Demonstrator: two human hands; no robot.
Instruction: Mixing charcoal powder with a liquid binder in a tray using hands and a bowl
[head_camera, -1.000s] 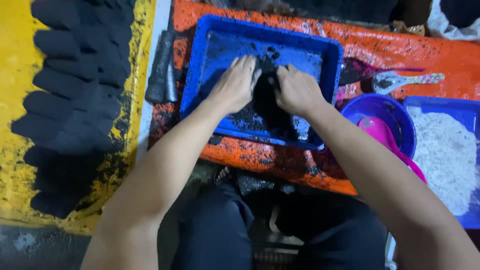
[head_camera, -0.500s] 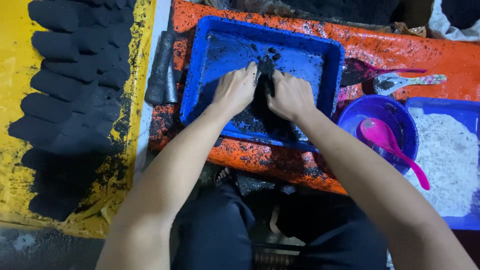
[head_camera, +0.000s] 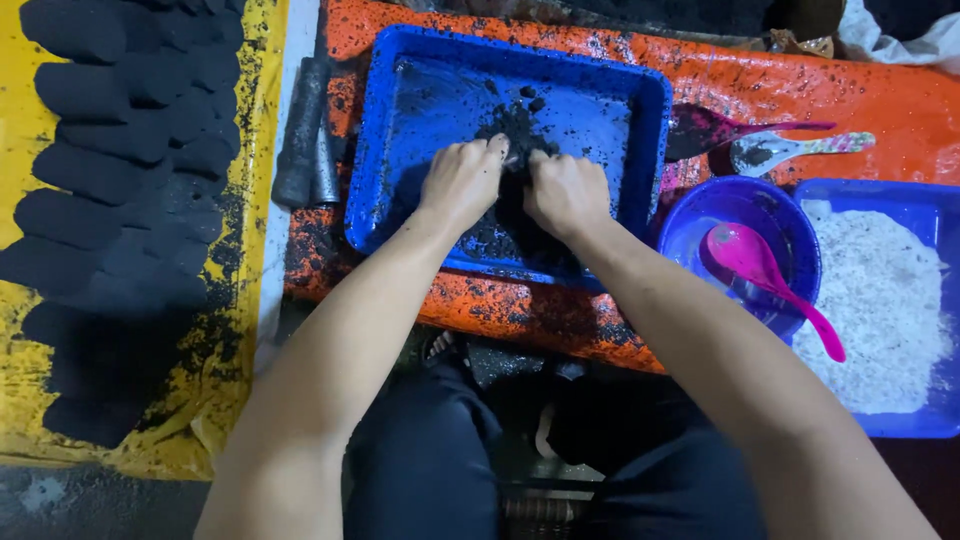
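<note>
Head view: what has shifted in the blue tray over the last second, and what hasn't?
Both hands slid toward the far side of the blue plastic tray. The left hand and right hand kept pressing together on the heap of black powdery mix, now with fingertips at its far end. Nothing was picked up or let go. The pink plastic spoon still lies in the purple bowl; the black moulded lumps on the yellow sheet are unchanged.
</note>
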